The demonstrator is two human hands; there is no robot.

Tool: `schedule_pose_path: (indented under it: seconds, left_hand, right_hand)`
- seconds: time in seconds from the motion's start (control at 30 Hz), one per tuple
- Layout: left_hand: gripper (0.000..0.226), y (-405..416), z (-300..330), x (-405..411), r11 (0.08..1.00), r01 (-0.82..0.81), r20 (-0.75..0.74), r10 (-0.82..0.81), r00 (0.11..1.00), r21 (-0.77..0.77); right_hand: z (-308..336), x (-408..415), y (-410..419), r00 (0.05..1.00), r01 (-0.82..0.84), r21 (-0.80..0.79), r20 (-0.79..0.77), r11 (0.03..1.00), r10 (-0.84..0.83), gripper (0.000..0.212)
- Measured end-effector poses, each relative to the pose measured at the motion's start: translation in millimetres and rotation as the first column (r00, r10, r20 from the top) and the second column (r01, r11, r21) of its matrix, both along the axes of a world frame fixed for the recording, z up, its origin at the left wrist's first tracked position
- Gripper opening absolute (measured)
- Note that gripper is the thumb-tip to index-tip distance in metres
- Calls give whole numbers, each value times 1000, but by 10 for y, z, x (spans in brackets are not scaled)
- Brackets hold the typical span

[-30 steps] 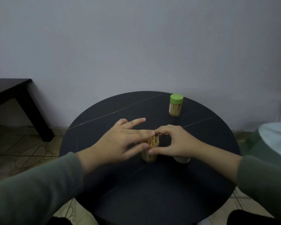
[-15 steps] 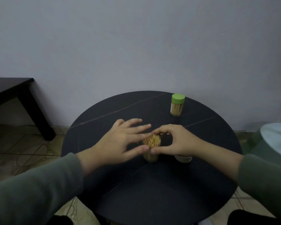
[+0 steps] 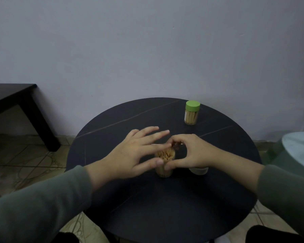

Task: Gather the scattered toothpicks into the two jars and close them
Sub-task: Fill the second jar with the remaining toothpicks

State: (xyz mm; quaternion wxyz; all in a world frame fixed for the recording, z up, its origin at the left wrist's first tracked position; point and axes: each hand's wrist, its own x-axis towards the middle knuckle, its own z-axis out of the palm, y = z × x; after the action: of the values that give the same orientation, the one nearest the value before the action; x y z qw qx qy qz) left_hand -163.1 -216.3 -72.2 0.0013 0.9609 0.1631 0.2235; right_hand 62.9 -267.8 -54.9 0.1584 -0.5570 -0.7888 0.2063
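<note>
The left hand [image 3: 133, 153] has slid its spread fingers further over the open jar [image 3: 164, 163] mid-tabletop; the right hand [image 3: 191, 151], fingers pinching toothpicks [image 3: 165, 154], should tamp them level before lidding.

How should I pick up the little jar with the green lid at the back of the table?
Probably best to take the jar with the green lid by its straight clear side, below the lid, coming in from the front right. It stands upright and alone on the round table, so fingers can wrap round it there. Both hands are busy at the open jar nearer you.
</note>
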Motion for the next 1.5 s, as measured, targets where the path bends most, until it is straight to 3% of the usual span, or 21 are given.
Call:
schedule_pose_path:
  seconds: [0.07,0.13,0.2,0.33,0.53,0.7,0.97,1.17,1.3,1.37,1.5]
  left_hand:
    - [44,67,1,-17,992,-102,93,109,990,-72]
    - [40,193,-32,-56,970,-240,94,242,966,-38]
    - [35,308,-76,-106,949,-314,14,314,949,10]
    - [39,403,-138,-110,927,-369,-291,372,881,69]
    - [35,469,-154,-10,911,-403,-363,405,839,86]
    - [27,456,-125,135,918,-392,-325,389,862,58]
    - [16,582,-137,190,838,-538,-289,495,819,-90]
    - [12,735,-42,-5,822,-509,-396,391,831,-255]
    - [13,702,19,-51,804,-511,-430,362,827,-306]
    - [7,668,24,-13,801,-525,-419,387,821,-289]
    - [5,596,33,103,792,-573,-541,393,744,-212]
  right_hand:
    - [50,58,4,978,-55,9,201,998,52,62]
    - [64,120,42,952,-77,30,301,997,65,60]
    - [30,162,105,955,1,77,296,997,-24,50]
    - [-100,207,263,882,173,200,405,964,-242,33]
    - [-191,176,507,824,255,159,481,954,-300,25]
    - [-211,141,669,841,270,159,442,950,-313,16]
    - [-258,-78,751,906,249,120,322,961,-274,17]
    - [-266,-118,706,928,217,124,280,968,-244,27]
    - [-260,-135,686,932,193,164,278,967,-233,16]
    - [-198,-165,684,883,125,165,431,978,-186,15]
    - [-107,-231,681,602,-77,97,798,992,-32,28]
